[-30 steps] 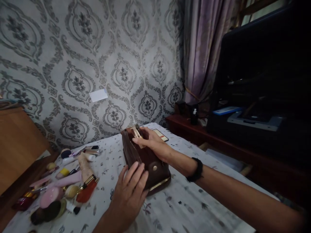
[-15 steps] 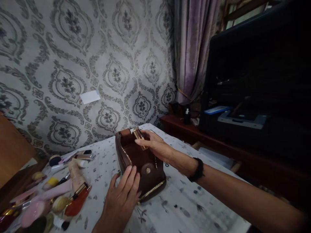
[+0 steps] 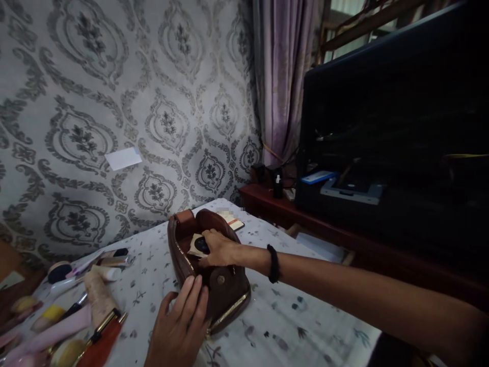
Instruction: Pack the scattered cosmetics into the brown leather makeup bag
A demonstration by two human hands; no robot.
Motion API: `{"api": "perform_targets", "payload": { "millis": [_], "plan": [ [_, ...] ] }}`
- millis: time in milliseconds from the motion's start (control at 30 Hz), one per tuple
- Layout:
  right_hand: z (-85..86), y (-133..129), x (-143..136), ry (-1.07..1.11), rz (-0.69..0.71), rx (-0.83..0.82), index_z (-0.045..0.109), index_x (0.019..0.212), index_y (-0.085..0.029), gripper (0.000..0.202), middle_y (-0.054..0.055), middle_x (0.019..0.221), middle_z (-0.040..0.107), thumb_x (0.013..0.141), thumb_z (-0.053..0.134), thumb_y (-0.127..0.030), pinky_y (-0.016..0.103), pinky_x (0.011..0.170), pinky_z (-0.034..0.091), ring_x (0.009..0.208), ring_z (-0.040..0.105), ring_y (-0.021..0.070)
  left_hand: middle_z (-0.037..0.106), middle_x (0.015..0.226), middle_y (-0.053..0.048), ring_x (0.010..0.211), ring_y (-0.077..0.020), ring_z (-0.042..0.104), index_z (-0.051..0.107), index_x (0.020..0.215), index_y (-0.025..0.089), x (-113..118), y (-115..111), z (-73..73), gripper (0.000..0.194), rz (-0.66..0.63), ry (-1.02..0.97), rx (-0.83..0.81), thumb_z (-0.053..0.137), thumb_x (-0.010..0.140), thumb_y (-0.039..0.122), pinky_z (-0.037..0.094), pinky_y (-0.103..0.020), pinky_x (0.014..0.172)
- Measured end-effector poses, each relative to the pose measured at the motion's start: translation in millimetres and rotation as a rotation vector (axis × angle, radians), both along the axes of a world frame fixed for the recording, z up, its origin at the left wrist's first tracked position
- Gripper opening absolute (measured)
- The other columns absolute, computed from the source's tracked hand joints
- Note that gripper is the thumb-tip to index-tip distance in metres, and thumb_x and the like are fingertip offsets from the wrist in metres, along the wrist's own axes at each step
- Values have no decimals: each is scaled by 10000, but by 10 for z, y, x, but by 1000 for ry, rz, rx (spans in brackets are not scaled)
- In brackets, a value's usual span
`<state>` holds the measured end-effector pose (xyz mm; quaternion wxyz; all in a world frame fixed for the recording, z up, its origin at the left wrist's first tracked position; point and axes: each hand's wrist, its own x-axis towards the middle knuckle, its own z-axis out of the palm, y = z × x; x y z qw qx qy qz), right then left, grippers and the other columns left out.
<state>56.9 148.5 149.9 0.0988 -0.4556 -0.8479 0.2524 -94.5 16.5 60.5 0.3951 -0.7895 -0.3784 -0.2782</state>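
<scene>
A brown leather bag [image 3: 229, 293] lies unzipped on the bed-like surface, its brass zipper teeth showing along the rim. My right hand [image 3: 219, 248] reaches inside its mouth, closed on a small cream-coloured, square-looking item with a dark round part [image 3: 196, 245]; its exact kind is unclear. Resting against the near left edge of the bag is my left hand [image 3: 179, 318], fingers stretched out and the thumb apart. Deeper contents of the bag are in shadow.
Makeup items lie at left, among them a beige tube [image 3: 97, 295], a pink tube [image 3: 64, 326] and a round dark compact [image 3: 60, 271]. Behind the bag is a small booklet [image 3: 235, 223]. A large black case-like object [image 3: 382, 127] stands on a red-brown wooden top [image 3: 263, 196].
My right hand has lowered into the bag; the gold tube-like item it held above the opening no longer shows. The camera has turned slightly right. My left hand stays at the bag's edge.
</scene>
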Motion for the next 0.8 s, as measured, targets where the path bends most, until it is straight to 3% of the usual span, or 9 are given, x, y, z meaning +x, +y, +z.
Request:
{"api": "perform_targets", "payload": {
  "millis": [300,467,633,800],
  "plan": [
    [36,27,-32,-138,145,64,607,1187,-106,572,181,1187,638,694,773,-346,369,882,530,1088,637,326,677,1289,-163,1436,-263,393,651,1229,106,-21,-45,-74,320,65,38,-54,544,945,207,317,-408,1125],
    [36,91,-82,-129,132,180,541,1254,-49,621,257,1318,525,696,751,-226,493,1031,433,1261,494,411,670,1304,-155,1413,-253,429,647,1235,122,4,-72,-36,319,102,37,-63,525,957,221,371,-383,1074],
    [-16,217,-111,-130,153,185,590,1188,-94,599,251,1314,538,617,763,-134,546,981,462,1246,500,436,646,1345,-147,1406,-247,438,644,1241,141,11,-80,-47,322,122,31,-70,508,971,249,397,-363,1029],
    [-89,487,-252,-55,174,91,670,1068,-130,628,186,1233,634,469,859,-130,475,1015,458,1208,566,400,704,1247,-128,1368,-240,471,656,1221,149,19,-70,-60,308,120,28,-62,490,976,235,410,-359,977]
  ]
}}
